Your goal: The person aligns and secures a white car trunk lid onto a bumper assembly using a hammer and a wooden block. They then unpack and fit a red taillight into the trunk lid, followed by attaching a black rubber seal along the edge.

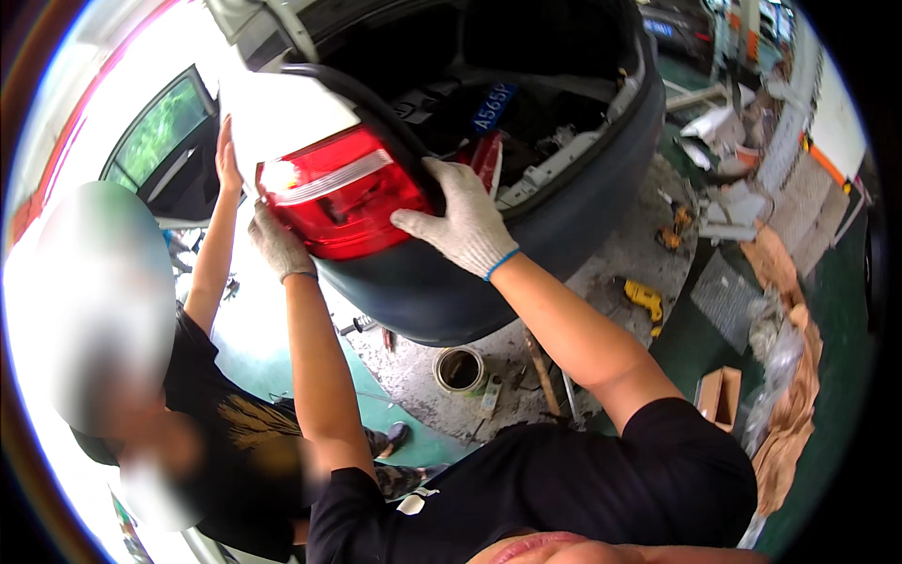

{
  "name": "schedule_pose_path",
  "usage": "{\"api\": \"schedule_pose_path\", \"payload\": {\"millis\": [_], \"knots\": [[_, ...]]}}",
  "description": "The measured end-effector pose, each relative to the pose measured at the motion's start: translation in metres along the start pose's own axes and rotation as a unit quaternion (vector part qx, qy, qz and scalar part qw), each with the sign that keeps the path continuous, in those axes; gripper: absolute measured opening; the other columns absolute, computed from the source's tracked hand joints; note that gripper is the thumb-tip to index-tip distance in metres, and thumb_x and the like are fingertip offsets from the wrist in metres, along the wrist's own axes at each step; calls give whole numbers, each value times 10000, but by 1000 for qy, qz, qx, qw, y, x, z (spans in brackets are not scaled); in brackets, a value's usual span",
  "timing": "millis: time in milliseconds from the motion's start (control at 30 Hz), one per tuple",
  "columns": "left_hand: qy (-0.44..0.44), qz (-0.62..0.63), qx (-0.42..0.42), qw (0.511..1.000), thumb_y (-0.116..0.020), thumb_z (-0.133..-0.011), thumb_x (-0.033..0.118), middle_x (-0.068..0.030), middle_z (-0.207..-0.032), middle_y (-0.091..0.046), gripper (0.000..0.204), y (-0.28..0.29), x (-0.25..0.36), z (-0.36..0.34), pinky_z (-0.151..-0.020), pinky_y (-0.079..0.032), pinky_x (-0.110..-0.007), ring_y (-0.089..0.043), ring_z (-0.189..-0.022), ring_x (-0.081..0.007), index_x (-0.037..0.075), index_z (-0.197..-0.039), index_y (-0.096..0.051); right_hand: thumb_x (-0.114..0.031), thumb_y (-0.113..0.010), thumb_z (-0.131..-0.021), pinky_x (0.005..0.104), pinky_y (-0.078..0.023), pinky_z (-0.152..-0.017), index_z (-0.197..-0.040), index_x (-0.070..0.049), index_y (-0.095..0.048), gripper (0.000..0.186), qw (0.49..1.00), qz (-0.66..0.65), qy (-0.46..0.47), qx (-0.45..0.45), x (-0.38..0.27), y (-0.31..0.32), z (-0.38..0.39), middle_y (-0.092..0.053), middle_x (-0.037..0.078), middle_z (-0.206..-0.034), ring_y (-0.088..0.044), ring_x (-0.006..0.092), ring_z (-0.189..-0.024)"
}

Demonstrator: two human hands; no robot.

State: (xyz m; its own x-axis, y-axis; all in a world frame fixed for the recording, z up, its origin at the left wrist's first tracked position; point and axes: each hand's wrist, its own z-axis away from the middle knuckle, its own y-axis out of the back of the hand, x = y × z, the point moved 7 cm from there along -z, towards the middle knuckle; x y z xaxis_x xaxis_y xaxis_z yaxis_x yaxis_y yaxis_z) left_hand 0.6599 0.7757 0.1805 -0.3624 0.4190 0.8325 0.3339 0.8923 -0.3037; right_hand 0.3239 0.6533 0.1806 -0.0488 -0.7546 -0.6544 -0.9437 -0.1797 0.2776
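Note:
A red tail light (pixel 338 202) with a clear band across it sits at the rear corner of a car, below a white body panel (pixel 287 113). My left hand (pixel 279 246), in a pale knit glove, is closed against the lamp's lower left edge, with its fingertips partly hidden. On the other side, my right hand (pixel 460 218), gloved with a blue cuff, grips the lamp's right edge. Its thumb presses on the red lens and its fingers reach over the inner side. Below both hands curves the dark bumper (pixel 423 296).
A co-worker's bare hand (pixel 226 155) rests on the car's side at left, near an open door (pixel 164 141). The open trunk holds a blue plate (pixel 493 106). On the floor are a tin can (pixel 459 369), a yellow power drill (pixel 645 299), a cardboard box (pixel 719 399) and brown paper (pixel 787 414).

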Motion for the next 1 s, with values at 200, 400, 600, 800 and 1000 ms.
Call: {"api": "schedule_pose_path", "payload": {"millis": [200, 400, 600, 800, 1000], "knots": [[-65, -31, -90, 993, -451, -1140, 370, -178, -1352, -695, 517, 17, 7, -17, -1006, -605, -465, -695, -1158, -317, -8, -1458, -603, -520, -940, -689, 499, -475, -1087, -1322, 56, -650, 904, 998, -25, -1, 51, -16, -28, -1, -638, 298, -1269, -583, 440, -1216], [43, -25, -118, 992, -399, -1106, 401, -207, -1515, -570, 618, -78, 68, 79, -1112, -561, -546, -611, -1357, -383, 24, -1591, -465, -502, -993, -592, 481, -496, -1104, -1355, 43, -657, 997, 987, -110, -109, -34, 30, 1, -17, -603, 293, -1318, -543, 446, -1257], [71, -29, -101, 992, -416, -1109, 472, -163, -1600, -500, 645, -56, 73, 86, -1169, -499, -552, -534, -1441, -383, 89, -1628, -429, -488, -953, -659, 465, -489, -1118, -1315, 44, -686, 886, 980, -167, -100, -27, 21, -8, 3, -605, 265, -1334, -539, 432, -1290], [-18, -13, -105, 994, -440, -1110, 491, -141, -1576, -524, 622, -16, 28, 28, -1159, -499, -519, -549, -1414, -352, 94, -1588, -473, -349, -953, -704, 425, -520, -1054, -1191, 16, -729, 648, 909, -376, -140, 110, 26, -18, -6, -659, 214, -1227, -663, 352, -1173], [74, 99, -102, 987, -400, -1090, 540, -122, -1548, -591, 676, -17, 22, 23, -1181, -462, -478, -561, -1421, -330, 74, -1569, -504, -280, -931, -784, 366, -526, -1053, -1334, 18, -679, 675, 901, -414, -118, 52, 29, -25, 1, -708, 148, -1260, -646, 231, -1179]]}}
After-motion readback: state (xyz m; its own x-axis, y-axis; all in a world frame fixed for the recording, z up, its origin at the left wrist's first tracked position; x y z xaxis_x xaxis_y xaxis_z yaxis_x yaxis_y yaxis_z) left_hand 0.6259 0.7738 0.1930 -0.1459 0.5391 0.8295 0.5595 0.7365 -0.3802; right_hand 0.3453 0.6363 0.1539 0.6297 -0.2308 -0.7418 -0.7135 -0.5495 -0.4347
